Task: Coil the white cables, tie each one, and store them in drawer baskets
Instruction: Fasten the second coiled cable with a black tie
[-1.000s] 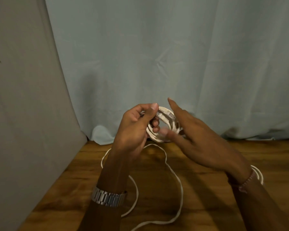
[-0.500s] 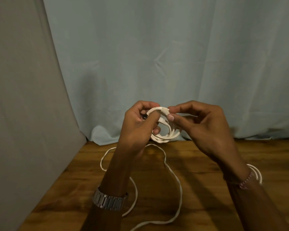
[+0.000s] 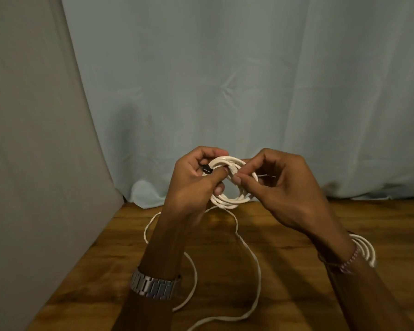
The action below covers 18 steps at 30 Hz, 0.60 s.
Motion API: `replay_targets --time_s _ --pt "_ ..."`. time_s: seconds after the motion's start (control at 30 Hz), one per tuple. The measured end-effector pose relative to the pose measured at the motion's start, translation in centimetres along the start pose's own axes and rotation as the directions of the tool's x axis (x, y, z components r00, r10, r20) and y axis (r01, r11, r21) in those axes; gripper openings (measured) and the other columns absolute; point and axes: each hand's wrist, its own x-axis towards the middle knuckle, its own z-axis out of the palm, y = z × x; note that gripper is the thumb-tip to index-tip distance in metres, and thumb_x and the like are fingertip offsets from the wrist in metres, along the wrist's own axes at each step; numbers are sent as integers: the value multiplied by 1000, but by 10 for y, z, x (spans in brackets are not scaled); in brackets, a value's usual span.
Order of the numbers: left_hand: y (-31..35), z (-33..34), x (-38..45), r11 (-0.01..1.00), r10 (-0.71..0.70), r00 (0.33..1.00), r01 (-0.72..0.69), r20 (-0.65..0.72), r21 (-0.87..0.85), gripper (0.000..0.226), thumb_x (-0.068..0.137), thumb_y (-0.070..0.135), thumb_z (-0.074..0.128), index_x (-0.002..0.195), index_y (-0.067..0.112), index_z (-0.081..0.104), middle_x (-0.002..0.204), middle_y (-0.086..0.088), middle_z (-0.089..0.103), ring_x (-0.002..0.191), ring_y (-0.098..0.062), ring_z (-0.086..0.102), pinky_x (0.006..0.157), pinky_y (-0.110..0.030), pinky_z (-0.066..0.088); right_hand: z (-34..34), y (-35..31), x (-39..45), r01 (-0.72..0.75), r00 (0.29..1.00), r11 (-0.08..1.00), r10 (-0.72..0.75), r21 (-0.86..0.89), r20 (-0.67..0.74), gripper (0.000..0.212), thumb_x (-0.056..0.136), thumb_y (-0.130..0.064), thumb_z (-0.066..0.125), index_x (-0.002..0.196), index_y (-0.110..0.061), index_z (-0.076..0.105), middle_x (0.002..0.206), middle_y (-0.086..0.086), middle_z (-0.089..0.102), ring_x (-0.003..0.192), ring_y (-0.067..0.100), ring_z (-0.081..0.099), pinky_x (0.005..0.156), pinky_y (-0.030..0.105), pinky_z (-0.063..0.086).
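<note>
White cable coil (image 3: 227,182) is now rounder and more face-on to the camera than half a second ago, its loops opened out into a clear ring; a second ago the right hand was flat with fingers splayed across the coil, now it is curled in and pinching. Coil held up in the air between both hands, above the wooden table (image 3: 296,271) and in front of the pale curtain (image 3: 225,80). Left hand (image 3: 191,185) grips the coil's left side, thumb and index closed on it near the top, other fingers curled under the lower loops; a small black piece (image 3: 206,168), maybe a tie or plug, cannot tell which, sits just under the left thumb. Right hand (image 3: 282,189) pinches the top-right of the coil with thumb and index at the ribbed connector end (image 3: 232,168), remaining fingers loosely curled behind the ring. Hands nearly touching at the top of the coil. Loose tail of the cable (image 3: 246,249) drops from the bottom of the coil, below both hands, and runs in wide loops over the table between the forearms, toward the near edge. Metal watch (image 3: 153,286) on left wrist; beaded bracelet (image 3: 349,261) on right wrist. Second coiled white cable (image 3: 366,249) lies on the table just beyond the right wrist, partly hidden by it.
</note>
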Motion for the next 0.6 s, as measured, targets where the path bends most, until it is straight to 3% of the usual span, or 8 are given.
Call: replay_targets --time_s 0.13,0.3,0.43,0.5,0.6 --pt "-1 0 -1 999 -14 1000 14 28 29 21 89 -6 67 104 8 67 83 -4 67 58 -18 55 51 -27 47 -4 3 2 -27 999 1000 26 15 25 32 84 -18 80 103 -21 54 91 -4 74 82 11 73 69 35 63" --pt "1 0 -1 998 -7 1000 5 26 69 27 90 -1 68 113 13 64 105 -13 68 79 -22 67 68 -29 56 -5 5 4 -124 991 990 121 62 49 38 81 -15 83 105 -23 56 97 -3 71 91 9 71 75 30 62" --pt "3 -7 0 997 -32 996 26 89 68 32 87 5 72 117 10 62 107 -14 69 88 -26 74 83 -45 60 -6 6 4 -128 989 991 124 43 82 36 82 -18 82 107 -26 57 99 -4 69 91 9 70 74 32 63" --pt "4 -10 0 998 -38 993 32 115 56 40 80 18 75 117 8 63 105 -15 72 88 -29 74 84 -48 60 -7 6 5 -96 991 995 94 17 98 30 87 -18 77 109 -26 58 101 -7 69 91 7 69 76 30 62" --pt "5 -12 0 999 -32 994 28 101 42 40 76 22 74 110 6 63 90 -12 75 78 -26 74 74 -40 62 -9 6 5 -59 988 998 58 -2 141 25 91 -15 73 110 -25 59 102 -9 68 90 3 68 68 21 58"
